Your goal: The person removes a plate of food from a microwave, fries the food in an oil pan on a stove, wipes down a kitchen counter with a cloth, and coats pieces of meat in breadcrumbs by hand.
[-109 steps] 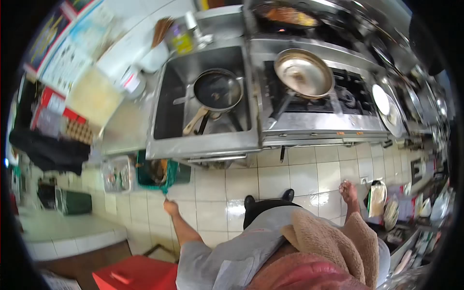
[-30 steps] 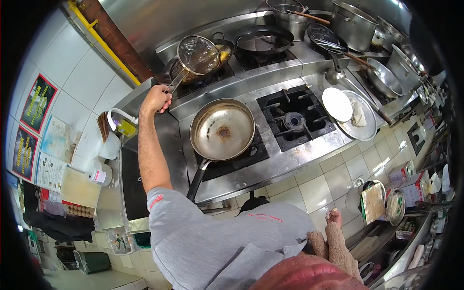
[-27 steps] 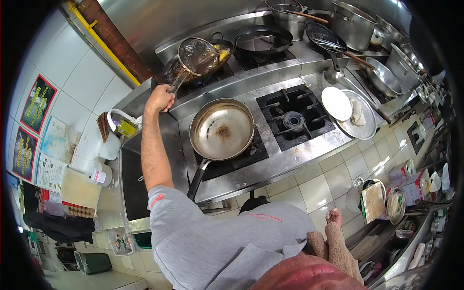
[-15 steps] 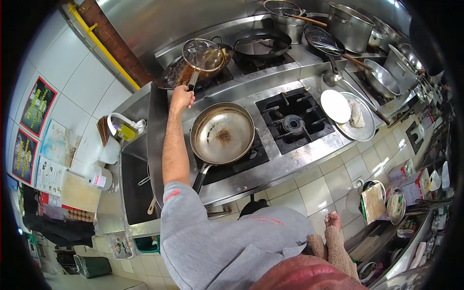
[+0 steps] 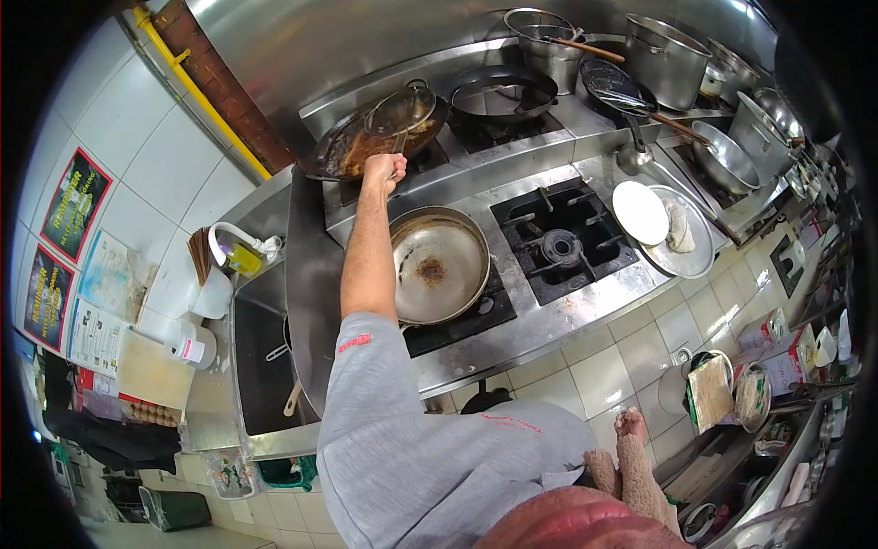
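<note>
My left hand (image 5: pixel 386 170) is closed round the handle of a wire strainer (image 5: pixel 401 113). The strainer's round mesh sits over a dark wok (image 5: pixel 343 151) on the back left burner, which holds brown oil or food. Below my outstretched forearm and partly hidden by it is a wide steel frying pan (image 5: pixel 439 265) on the front left burner. My right hand (image 5: pixel 630 423) hangs low at my side, above the floor, beside a brown towel (image 5: pixel 634 476). Its fingers look loosely curled, and I cannot make out anything in them.
A black pan (image 5: pixel 504 94) sits on the back middle burner. White plate (image 5: pixel 639 213) and oval tray (image 5: pixel 681 253) lie right of the front burner (image 5: pixel 561 247). The sink (image 5: pixel 261 366) holds a pan behind a metal divider. Large pots (image 5: pixel 666 64) stand at the back right.
The left hand and strainer have moved right over the wok, and the strainer's mesh now sits lower, nearer the wok. The right hand has hardly moved.
</note>
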`<action>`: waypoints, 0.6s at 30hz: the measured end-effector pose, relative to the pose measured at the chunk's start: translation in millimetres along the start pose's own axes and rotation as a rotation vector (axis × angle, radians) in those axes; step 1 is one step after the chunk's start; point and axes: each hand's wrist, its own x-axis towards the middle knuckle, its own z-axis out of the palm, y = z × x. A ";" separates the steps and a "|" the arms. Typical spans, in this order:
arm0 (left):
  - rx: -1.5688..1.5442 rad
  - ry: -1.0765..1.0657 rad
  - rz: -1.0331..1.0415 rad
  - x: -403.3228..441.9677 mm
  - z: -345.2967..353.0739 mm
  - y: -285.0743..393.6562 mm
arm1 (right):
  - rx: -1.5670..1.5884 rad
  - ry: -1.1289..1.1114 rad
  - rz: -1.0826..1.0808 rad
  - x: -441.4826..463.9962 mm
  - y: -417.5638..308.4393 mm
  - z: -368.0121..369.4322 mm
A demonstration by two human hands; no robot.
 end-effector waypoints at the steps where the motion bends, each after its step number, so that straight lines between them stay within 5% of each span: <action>1: 0.088 0.026 -0.011 2.0 2.6 -1.2 | -0.010 -0.035 0.007 2.0 0.5 0.3; 5: 0.237 0.084 -0.040 -0.9 10.2 1.6 | 0.082 0.104 -0.028 2.5 6.7 11.7; 18: 0.320 0.004 -0.199 -0.6 0.8 9.7 | 0.090 -0.024 0.002 2.2 10.4 4.4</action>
